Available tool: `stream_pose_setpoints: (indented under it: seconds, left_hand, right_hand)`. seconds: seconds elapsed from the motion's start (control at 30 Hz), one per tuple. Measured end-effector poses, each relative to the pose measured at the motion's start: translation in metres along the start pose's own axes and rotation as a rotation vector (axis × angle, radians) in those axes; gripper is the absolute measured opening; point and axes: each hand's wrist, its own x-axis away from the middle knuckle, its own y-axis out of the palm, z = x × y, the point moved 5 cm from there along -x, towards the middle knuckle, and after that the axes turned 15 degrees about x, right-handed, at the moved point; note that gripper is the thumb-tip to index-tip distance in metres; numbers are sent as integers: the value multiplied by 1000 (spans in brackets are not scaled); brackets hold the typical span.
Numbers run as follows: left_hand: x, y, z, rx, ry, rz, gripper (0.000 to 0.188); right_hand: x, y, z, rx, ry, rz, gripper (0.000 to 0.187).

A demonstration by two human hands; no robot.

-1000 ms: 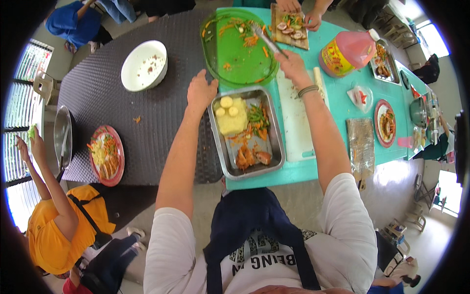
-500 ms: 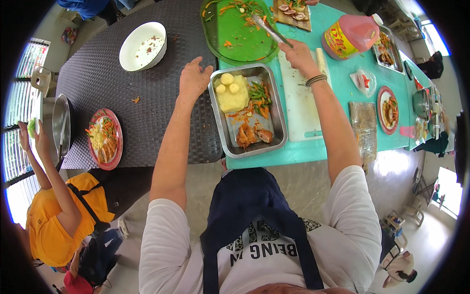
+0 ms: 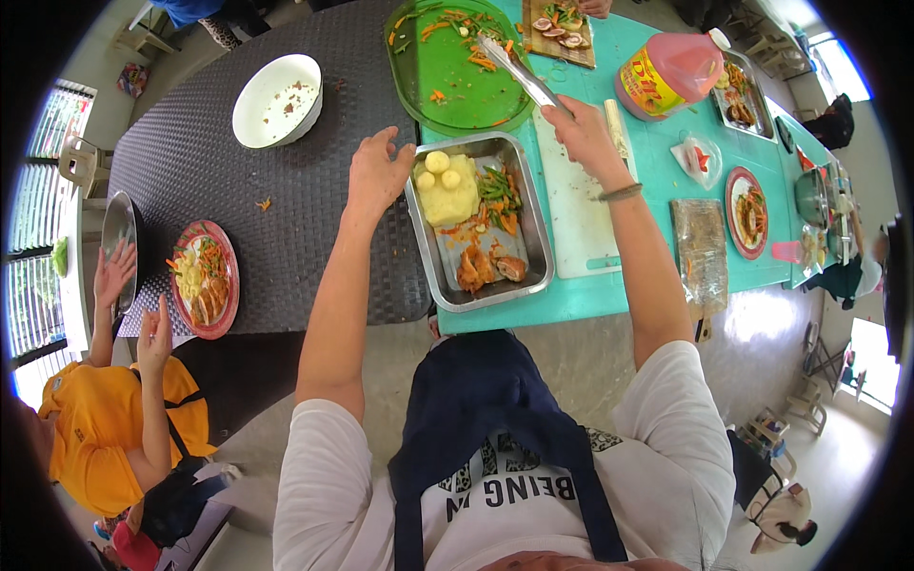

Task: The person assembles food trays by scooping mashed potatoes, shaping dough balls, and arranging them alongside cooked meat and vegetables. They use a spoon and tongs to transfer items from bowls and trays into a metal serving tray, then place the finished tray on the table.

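Note:
My right hand (image 3: 585,143) is closed around metal tongs (image 3: 526,76). Their tips point over cut carrots and green vegetables on a green tray (image 3: 457,90). My left hand (image 3: 379,173), empty with fingers apart and slightly bent, hovers by the upper left corner of a steel pan (image 3: 495,298). Inside the pan lie a mound of mashed potato (image 3: 451,200) topped with pale balls (image 3: 437,161), mixed vegetables (image 3: 499,198) beside it, and browned meat rolls (image 3: 475,268) near the front.
A white cutting board (image 3: 574,238) lies right of the pan, with a large pink-red jug (image 3: 666,74) behind it. On the dark table are a white bowl (image 3: 271,100) and a red-rimmed plate (image 3: 231,309). A person in yellow (image 3: 119,419) is at the left.
My left hand has come down a little nearer the pan. My right hand has shifted slightly closer, still holding the tongs. The person in yellow has moved their hands away from a green item.

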Motion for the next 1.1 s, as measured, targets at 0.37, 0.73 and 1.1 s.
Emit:
stream_pose_setpoints:
  seconds: [0.37, 0.73, 1.1]
  left_hand:
    - [67, -12, 2, 149, -100, 3, 47]
    - [114, 10, -17, 127, -203, -68, 49]
    - [122, 7, -12, 126, -202, -67, 49]
  right_hand:
    - [142, 3, 9, 118, 36, -70, 31]
    - [162, 39, 24, 131, 21, 14, 31]
    - [167, 44, 28, 243, 84, 11, 35]
